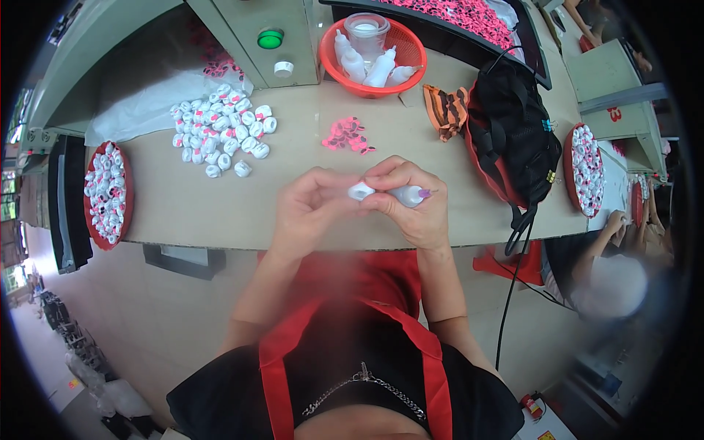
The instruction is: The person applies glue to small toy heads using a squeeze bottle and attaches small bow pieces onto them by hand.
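Note:
My two hands meet over the near part of the table. My left hand (312,207) is closed on a small rounded white piece (360,192), its fingers slightly blurred. My right hand (416,216) is closed round a small translucent squeeze bottle (408,195) with a purple tip that points to the right. The right thumb and forefinger also touch the white piece. Just beyond the hands lies a small heap of flat pink and black pieces (348,136). To the left spreads a pile of similar white pieces (220,128), some with pink showing on them.
A red basket (330,62) with white squeeze bottles and a clear tub stands at the back. Right of it are an orange-and-black cloth (445,110) and a black bag (513,132). Filled red baskets flank the table, (127,198) being the left basket's rim. Another person (616,282) sits at right.

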Demonstrator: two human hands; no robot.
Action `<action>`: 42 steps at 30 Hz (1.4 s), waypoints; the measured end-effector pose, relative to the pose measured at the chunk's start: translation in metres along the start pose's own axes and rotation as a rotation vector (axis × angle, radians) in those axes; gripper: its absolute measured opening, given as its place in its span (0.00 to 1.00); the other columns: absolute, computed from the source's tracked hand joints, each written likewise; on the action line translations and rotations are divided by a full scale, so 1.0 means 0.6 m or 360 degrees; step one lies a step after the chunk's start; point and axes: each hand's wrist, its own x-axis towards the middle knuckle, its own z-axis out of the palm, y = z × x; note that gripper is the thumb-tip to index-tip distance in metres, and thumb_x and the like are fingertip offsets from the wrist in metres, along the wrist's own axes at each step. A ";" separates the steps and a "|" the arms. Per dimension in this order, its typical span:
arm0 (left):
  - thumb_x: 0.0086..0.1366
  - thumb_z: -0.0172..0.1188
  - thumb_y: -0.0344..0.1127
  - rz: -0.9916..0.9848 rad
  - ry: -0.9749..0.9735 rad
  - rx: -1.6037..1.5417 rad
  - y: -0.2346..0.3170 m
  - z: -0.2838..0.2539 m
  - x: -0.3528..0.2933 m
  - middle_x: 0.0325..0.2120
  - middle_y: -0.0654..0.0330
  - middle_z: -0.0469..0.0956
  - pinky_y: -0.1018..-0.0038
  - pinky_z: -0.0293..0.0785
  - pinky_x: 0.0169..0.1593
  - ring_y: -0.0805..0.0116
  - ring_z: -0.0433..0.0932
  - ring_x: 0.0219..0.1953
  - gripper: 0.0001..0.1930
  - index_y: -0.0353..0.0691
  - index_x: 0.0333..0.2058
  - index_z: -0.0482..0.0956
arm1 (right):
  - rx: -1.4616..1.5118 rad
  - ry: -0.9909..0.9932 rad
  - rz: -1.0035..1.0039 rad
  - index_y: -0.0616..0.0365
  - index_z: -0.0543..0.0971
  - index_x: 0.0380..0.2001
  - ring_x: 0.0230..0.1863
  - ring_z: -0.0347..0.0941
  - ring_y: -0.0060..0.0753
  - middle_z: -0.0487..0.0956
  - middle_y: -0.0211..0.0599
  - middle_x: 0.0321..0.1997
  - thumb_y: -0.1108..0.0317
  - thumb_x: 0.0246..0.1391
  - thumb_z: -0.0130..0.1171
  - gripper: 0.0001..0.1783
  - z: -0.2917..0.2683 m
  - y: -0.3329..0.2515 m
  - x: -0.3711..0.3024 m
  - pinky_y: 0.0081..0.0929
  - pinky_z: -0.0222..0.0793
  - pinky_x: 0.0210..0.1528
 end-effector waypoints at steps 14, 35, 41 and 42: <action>0.56 0.56 0.22 -0.0243 0.0257 -0.0149 0.003 -0.014 -0.008 0.29 0.55 0.77 0.80 0.74 0.32 0.72 0.77 0.29 0.08 0.31 0.37 0.72 | 0.0154 0.0222 0.0274 0.65 0.75 0.30 0.33 0.72 0.26 0.74 0.39 0.35 0.82 0.44 0.58 0.08 0.023 0.036 0.002 0.19 0.71 0.32; 0.53 0.59 0.34 0.0537 0.2293 0.2640 0.293 -0.552 -0.165 0.27 0.56 0.78 0.72 0.72 0.30 0.63 0.77 0.26 0.12 0.46 0.39 0.78 | -0.0334 0.0308 0.0546 0.64 0.73 0.28 0.24 0.70 0.19 0.77 0.37 0.28 0.76 0.48 0.57 0.04 0.110 0.058 0.030 0.17 0.67 0.29; 0.53 0.59 0.31 0.0610 0.1896 0.2914 0.249 -0.469 -0.093 0.36 0.53 0.74 0.65 0.72 0.37 0.57 0.76 0.31 0.14 0.46 0.40 0.77 | -0.0401 0.0221 0.0601 0.64 0.74 0.29 0.24 0.69 0.17 0.76 0.32 0.26 0.75 0.48 0.59 0.05 0.114 0.056 0.026 0.15 0.66 0.29; 0.52 0.58 0.29 0.0740 0.1544 0.2661 0.218 -0.442 -0.066 0.35 0.53 0.74 0.65 0.71 0.38 0.57 0.76 0.32 0.15 0.44 0.41 0.76 | -0.0360 0.0203 0.0603 0.63 0.74 0.29 0.25 0.69 0.17 0.76 0.31 0.26 0.75 0.48 0.59 0.05 0.118 0.057 0.025 0.15 0.66 0.29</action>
